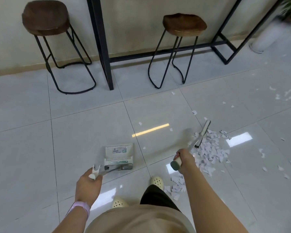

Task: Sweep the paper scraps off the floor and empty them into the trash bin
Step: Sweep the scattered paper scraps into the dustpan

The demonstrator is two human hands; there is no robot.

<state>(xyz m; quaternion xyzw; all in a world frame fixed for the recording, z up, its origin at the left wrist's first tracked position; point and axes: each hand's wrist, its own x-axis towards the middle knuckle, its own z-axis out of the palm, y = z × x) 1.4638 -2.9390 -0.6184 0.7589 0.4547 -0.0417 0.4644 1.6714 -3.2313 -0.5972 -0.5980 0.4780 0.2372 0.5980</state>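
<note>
A heap of white paper scraps (210,148) lies on the grey tiled floor to my right, with loose scraps (283,95) scattered farther right and a smaller pile (176,184) beside my right foot. My right hand (184,161) grips the handle of a broom (202,132); its head rests at the far left edge of the heap. My left hand (88,180) holds the long handle of a grey dustpan (118,156), which stands on the floor in front of me, left of the heap. No trash bin is in view.
Two dark wooden bar stools (45,21) (184,25) on black metal legs stand by the wall, with a black metal table frame (106,59) between and behind them. A white plant pot (265,37) stands at the far right. My feet in pale clogs (157,180) are below.
</note>
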